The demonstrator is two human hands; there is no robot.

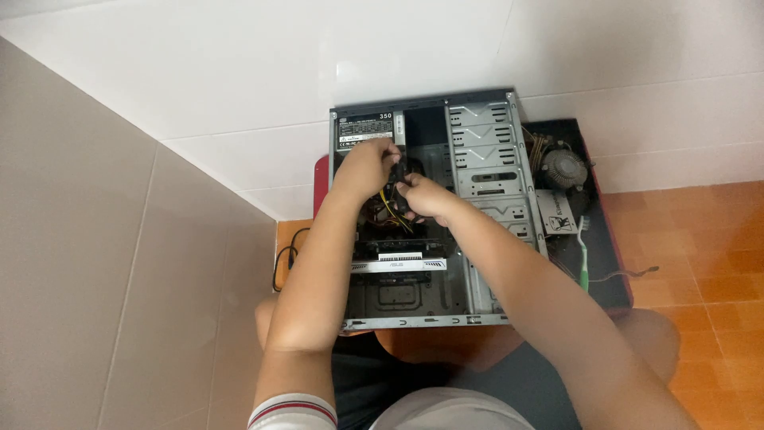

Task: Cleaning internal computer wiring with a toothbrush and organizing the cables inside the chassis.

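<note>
A: Both hands?
B: Left hand [364,166] and right hand [422,196] pinch the yellow-and-black cable bundle [392,205], at twelve o'clock inside the open grey steel computer case [485,231].
A: Risk?
B: Hard tugging could likely strain the connectors.

yellow-black cable bundle [391,205] | loose, hanging inside open grey computer case [477,199]

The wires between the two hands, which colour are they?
Mostly yellow wires, with some black; the head view shows them.

grey rectangular label [365,128] on power supply, white sticker [555,215] beside case
</note>
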